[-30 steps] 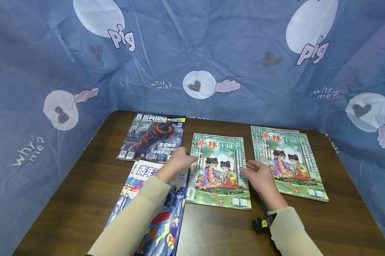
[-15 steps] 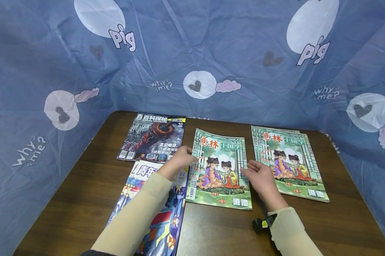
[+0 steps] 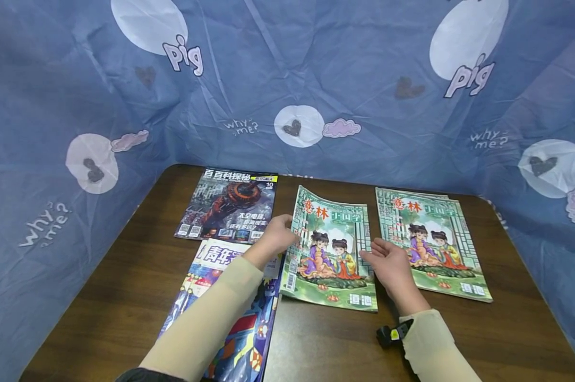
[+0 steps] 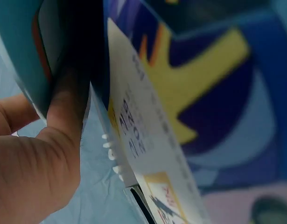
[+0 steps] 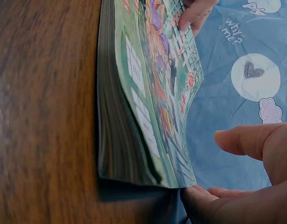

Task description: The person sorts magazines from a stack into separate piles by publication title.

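A green magazine (image 3: 337, 284) with two drawn figures on its cover lies at the middle of the table, its left side lifted and bowed. My left hand (image 3: 277, 234) pinches that raised left edge; the left wrist view has its fingers (image 4: 66, 109) on both sides of the edge. At the right edge is my right hand (image 3: 392, 268), its fingertips against the page edges. Its thumb (image 5: 239, 140) stands apart from the cover in the right wrist view. To the right lies a stack of matching green magazines (image 3: 440, 254).
A dark magazine (image 3: 230, 204) lies at the table's back left. Nearer, blue magazines (image 3: 244, 323) overlap under my left forearm. Blue printed cloth (image 3: 373, 132) hangs around the brown table (image 3: 316, 339). A small black device (image 3: 387, 334) is on my right wrist.
The green magazine's left side has risen from the table, its top left corner curving up. My left hand has shifted slightly right and up with it; my right hand has stayed nearly still.
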`<state>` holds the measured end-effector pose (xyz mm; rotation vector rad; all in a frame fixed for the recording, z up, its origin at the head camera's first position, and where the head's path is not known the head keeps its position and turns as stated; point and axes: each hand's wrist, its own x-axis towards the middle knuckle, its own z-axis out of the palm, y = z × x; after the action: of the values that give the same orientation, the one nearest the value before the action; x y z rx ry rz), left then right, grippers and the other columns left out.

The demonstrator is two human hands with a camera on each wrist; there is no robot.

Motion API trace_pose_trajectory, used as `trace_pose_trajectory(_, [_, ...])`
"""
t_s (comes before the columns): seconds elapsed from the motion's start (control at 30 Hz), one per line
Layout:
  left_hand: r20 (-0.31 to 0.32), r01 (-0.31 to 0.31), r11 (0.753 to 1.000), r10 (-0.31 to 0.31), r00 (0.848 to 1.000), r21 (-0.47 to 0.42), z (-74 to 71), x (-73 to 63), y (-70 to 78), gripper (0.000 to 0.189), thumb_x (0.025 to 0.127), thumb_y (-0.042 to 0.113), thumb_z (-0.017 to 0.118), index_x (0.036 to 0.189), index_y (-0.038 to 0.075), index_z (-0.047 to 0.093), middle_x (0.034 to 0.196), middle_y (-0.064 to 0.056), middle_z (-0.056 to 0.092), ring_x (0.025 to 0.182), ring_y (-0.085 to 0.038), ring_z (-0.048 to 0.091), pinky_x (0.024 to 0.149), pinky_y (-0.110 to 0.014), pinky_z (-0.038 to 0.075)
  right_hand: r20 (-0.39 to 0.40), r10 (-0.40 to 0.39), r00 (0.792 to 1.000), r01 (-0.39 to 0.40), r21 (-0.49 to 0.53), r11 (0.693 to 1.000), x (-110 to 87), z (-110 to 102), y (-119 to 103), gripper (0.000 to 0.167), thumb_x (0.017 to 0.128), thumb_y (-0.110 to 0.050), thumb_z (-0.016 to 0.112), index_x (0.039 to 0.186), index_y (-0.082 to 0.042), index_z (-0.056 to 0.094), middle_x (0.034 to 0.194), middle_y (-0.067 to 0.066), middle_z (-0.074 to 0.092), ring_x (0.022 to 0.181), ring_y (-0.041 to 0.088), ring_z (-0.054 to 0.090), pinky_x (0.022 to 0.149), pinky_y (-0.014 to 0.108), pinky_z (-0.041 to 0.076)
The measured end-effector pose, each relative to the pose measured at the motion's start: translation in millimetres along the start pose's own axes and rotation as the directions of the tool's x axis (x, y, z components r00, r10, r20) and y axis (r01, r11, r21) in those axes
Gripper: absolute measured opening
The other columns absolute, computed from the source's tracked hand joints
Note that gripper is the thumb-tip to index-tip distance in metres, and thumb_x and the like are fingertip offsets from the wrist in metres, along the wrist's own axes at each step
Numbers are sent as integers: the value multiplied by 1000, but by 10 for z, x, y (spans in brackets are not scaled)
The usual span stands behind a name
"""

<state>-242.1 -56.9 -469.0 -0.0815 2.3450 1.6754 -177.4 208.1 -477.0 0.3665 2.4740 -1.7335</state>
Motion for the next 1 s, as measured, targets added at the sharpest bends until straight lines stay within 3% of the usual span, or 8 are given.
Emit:
trace_pose_trajectory(0.27, [-31,68,991,-73,997,-119,5,-56,5,55,87,-10,68,139,3,54,101,-16,64,73,-25,63,61,-36,57,13,-6,1000,6,-13,1000,-17,12,-7,70,98,-15,69,154,8,33,152,26,42,137,39,43,107,48,43])
trace_pose_trajectory(0.63, [-11,60,957,-66,998,-285,-62,-141,-33,56,90,-8,66,143,6,53,114,-18,60,76,-25,65,66,-38,59,57,-14,998,12,31,999,4,-14,13,71,98,-13,69,155,8,31,153,26,41,139,37,42,109,46,42])
trace_pose_trajectory(0.83, [61,70,912,-50,997,-404,-81,-206,-1,55,93,-9,62,144,6,51,98,-19,67,72,-25,68,67,-39,60,103,-3,995,-3,62,998,15,-137,54,76,98,-23,71,156,4,30,157,23,36,143,36,36,112,46,36])
trace_pose_trajectory(1.0, [102,93,872,-50,994,-481,-81,-238,22,60,93,-9,62,149,5,46,97,-19,68,71,-24,69,66,-38,61,156,0,988,-15,94,995,4,-267,80,76,99,-24,71,157,3,30,157,27,33,145,37,31,114,48,33])
